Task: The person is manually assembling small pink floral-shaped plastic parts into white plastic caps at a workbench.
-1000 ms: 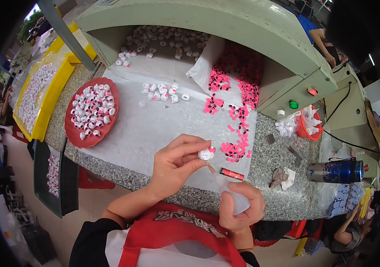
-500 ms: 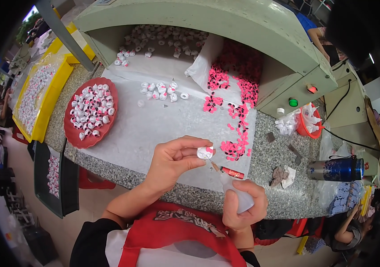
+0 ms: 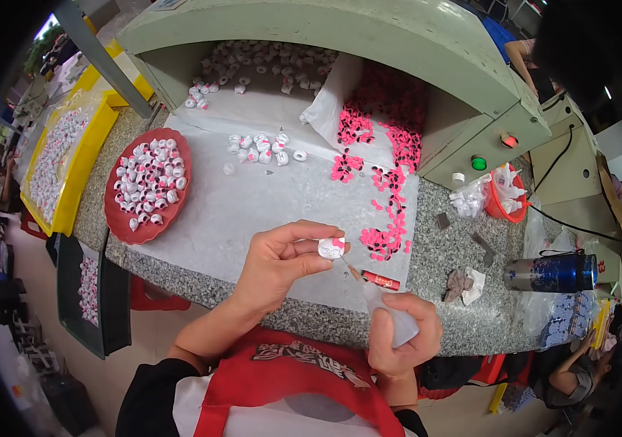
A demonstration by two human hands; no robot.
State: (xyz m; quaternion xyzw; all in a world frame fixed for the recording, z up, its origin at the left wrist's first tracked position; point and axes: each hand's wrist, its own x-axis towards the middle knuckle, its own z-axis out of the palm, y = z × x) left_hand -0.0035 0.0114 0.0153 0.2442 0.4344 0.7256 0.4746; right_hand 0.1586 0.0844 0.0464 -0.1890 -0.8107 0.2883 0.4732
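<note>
My left hand (image 3: 276,261) pinches a small white rounded piece (image 3: 330,248) with a pink patch, above the white sheet. In my right hand (image 3: 407,331) is a translucent squeeze bottle (image 3: 397,320), its thin needle tip pointing up and left at the piece. The tip ends close to the piece's lower edge; I cannot tell if they touch. Behind the bottle's neck a red cylinder (image 3: 381,281) lies on the bench. Several similar white pieces (image 3: 260,148) sit farther back on the sheet, and pink and black discs (image 3: 387,237) are strewn to the right.
A red scalloped plate (image 3: 134,231) of white pieces stands left, beyond it a yellow tray (image 3: 70,211). A pale green cabinet (image 3: 311,29) with a green button (image 3: 478,162) arches over the back. At right are an orange cup (image 3: 506,207) and blue tumbler (image 3: 551,274).
The white piece has tilted slightly in my left fingers, showing its pink patch more. The bottle has shifted a little down and right, its tip drawing back from the piece's face.
</note>
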